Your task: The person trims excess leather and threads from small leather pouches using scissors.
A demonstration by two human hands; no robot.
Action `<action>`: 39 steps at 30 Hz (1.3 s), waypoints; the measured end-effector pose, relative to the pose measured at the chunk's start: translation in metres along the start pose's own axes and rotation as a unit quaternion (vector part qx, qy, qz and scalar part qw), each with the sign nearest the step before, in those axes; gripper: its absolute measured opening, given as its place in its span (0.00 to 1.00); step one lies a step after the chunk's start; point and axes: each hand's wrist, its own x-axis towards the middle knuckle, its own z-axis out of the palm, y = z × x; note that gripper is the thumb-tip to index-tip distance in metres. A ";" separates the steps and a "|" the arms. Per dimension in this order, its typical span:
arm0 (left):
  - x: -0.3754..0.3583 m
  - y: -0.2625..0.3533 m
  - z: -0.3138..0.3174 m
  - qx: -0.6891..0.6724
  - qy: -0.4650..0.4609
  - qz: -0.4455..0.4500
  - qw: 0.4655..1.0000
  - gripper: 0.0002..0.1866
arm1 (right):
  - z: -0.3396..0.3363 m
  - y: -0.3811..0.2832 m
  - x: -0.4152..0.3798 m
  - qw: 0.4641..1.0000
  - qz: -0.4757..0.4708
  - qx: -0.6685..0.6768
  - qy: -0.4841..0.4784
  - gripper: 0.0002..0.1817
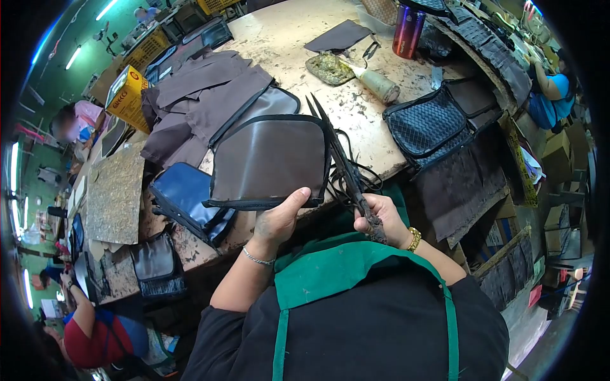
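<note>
My left hand grips the lower edge of a brown leather-like panel with black edging, thumb on its face. My right hand is wrapped round the dark, wrapped handles of long scissors. The blades point up and away, slightly parted at the tips, close beside the panel's right edge. Black cord loops around the scissors. Behind the panel lies another black-edged piece. Just left of it, a stack of dark blue pieces rests on the table.
The worn table holds brown cut sheets, a glue-stained bottle, a purple-blue tumbler and a black quilted bag piece. A yellow box stands at left. Other people sit around, one in red.
</note>
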 end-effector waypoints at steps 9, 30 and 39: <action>-0.002 0.011 -0.003 0.031 0.012 0.014 0.999 0.12 | -0.010 0.000 -0.003 1.000 0.003 -0.008 -0.023 0.19; 0.012 0.051 -0.045 0.114 -0.089 -0.038 0.989 0.25 | -0.018 -0.005 -0.022 0.995 0.021 -0.092 -0.019 0.21; 0.016 0.054 -0.047 0.112 -0.126 -0.065 0.984 0.31 | -0.020 0.004 -0.023 0.996 0.052 0.004 -0.070 0.21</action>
